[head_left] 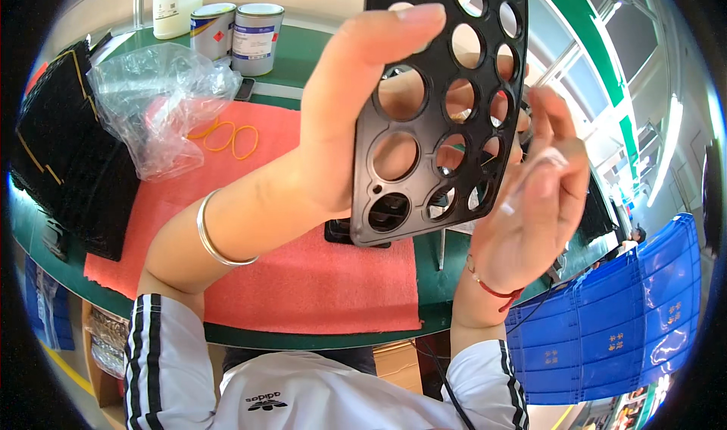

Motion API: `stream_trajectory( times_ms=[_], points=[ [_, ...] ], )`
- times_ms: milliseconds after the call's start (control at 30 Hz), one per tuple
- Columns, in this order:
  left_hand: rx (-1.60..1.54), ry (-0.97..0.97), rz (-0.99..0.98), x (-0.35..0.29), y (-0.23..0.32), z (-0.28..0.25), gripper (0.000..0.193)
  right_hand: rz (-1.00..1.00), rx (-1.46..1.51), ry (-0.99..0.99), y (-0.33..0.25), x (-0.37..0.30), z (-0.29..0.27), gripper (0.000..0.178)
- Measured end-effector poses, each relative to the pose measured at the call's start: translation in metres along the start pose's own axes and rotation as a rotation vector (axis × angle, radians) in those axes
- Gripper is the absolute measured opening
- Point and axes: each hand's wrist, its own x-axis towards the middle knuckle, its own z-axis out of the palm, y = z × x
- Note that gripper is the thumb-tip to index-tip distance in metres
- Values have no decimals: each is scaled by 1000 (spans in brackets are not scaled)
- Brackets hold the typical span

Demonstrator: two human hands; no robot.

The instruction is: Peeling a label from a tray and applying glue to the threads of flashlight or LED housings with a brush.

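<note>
I hold a black plastic tray [435, 138] full of round holes upright, close to my face. My left hand [344, 119] grips its left edge, thumb pointing up along the front and fingers showing through the holes from behind. My right hand [534, 210] is at the tray's right side, fingers bent, pinching what looks like a small clear or white piece [530, 180] against the tray's edge. A silver bangle is on my left wrist and a red string on my right wrist.
A red mat [303, 271] lies on a green table [303, 51]. On it are a crumpled clear plastic bag [155, 100] and orange rubber bands [227, 136]. Two metal cans [236, 36] and a white bottle [176, 4] stand at the back. Black trays [64, 165] are stacked left; blue crates [613, 316] sit right.
</note>
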Motion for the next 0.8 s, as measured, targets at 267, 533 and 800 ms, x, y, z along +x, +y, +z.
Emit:
stream_trajectory(
  times_ms=[267, 533, 800],
  points=[
    [112, 107, 25, 4, -2, 9, 55, -338, -479, -245, -19, 0, -6, 13],
    [239, -10, 80, 2, 4, -11, 55, -300, -617, -410, -24, 0, -9, 22],
    [263, 26, 136, -3, -4, -3, 52, 107, -497, -126, -24, -7, -2, 38]
  ],
)
